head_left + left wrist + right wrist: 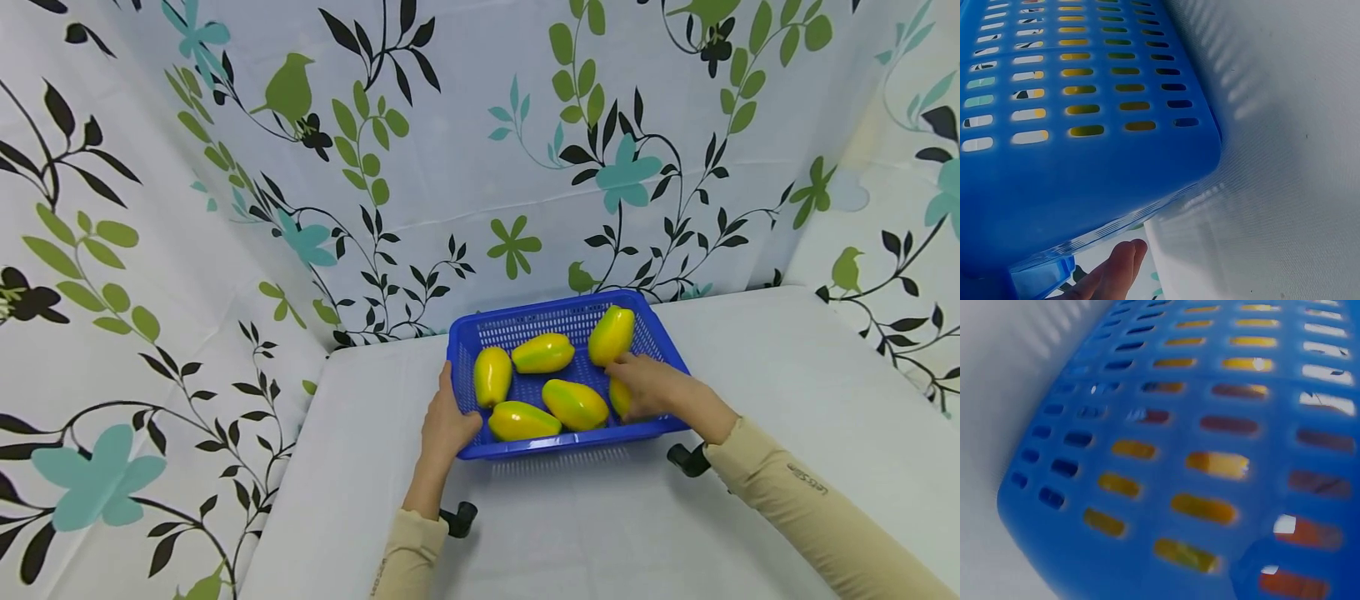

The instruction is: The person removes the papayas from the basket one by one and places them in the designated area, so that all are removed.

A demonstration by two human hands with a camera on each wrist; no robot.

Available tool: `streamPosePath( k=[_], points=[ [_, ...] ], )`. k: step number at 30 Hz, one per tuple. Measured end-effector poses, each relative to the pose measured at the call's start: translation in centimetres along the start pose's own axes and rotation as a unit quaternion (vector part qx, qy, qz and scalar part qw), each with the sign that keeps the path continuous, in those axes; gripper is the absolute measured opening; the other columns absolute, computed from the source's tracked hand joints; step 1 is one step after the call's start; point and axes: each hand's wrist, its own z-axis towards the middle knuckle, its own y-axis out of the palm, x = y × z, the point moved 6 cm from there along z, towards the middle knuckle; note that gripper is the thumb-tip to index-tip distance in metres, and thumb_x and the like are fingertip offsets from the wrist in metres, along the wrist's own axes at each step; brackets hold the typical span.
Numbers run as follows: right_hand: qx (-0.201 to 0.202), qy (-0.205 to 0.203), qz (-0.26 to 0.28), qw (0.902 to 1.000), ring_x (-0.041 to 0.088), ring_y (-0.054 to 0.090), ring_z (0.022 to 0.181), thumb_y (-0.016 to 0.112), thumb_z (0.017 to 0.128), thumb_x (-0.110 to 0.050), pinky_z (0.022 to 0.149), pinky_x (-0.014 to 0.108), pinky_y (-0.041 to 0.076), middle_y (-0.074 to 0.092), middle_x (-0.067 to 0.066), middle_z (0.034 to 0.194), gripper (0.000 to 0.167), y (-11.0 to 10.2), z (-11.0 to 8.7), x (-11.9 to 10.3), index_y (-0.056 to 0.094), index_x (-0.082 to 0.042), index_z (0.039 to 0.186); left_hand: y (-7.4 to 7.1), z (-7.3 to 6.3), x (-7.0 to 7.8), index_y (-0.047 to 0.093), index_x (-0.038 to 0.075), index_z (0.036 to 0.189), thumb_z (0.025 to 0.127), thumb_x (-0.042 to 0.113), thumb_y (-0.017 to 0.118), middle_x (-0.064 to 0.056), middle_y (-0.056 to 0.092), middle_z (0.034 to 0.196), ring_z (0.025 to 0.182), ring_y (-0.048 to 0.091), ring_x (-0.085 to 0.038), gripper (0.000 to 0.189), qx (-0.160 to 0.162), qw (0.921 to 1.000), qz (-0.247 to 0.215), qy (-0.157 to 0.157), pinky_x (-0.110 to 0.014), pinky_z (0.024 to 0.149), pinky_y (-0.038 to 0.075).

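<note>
A blue plastic basket [517,448] with slotted walls stands on the white-covered table, holding several yellow-green papayas, among them one papaya [611,336] at the back right. At its left side my left hand [444,423] grips the rim, thumb over the edge and fingers along the outer wall; fingertips [1124,265] show beyond the wall in the left wrist view. My right hand [651,386] reaches into the right part and holds a papaya [619,398] near the front right corner, partly covered by the hand. In the right wrist view the basket wall [1147,550] hides most of that hand.
White cloth [360,433] covers the table around the basket. Behind it hangs a curtain [450,192] printed with leaves and birds, close to the basket's back rim. Black devices [459,518] sit at both wrists.
</note>
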Motion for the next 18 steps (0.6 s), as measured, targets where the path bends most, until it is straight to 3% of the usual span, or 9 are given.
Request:
streamPosePath(
  k=[10, 18],
  points=[
    [0.006, 0.004, -0.001, 1.0, 0.034, 0.054, 0.104, 0.086, 0.073, -0.019, 0.097, 0.056, 0.044, 0.053, 0.021, 0.13, 0.064, 0.0, 0.0, -0.2, 0.06, -0.001, 0.128, -0.1, -0.2, 0.3, 0.02, 0.005, 0.156, 0.072, 0.005, 0.061, -0.028, 0.049, 0.139, 0.11, 0.057, -0.044, 0.094, 0.002, 1.0, 0.001, 0.009, -0.059, 0.088, 0.048],
    [0.036, -0.011, -0.012, 0.9992, 0.034, 0.054, 0.103, 0.084, 0.073, -0.02, 0.092, 0.055, 0.047, 0.056, 0.017, 0.127, 0.062, -1.0, -0.4, -0.6, 0.061, -0.004, 0.128, -0.1, -0.1, 0.2, 0.019, 0.006, 0.157, 0.072, 0.005, 0.062, -0.028, 0.05, 0.139, 0.105, 0.058, -0.042, 0.095, -0.001, 0.9999, 0.009, 0.006, -0.058, 0.085, 0.05]
  ],
)
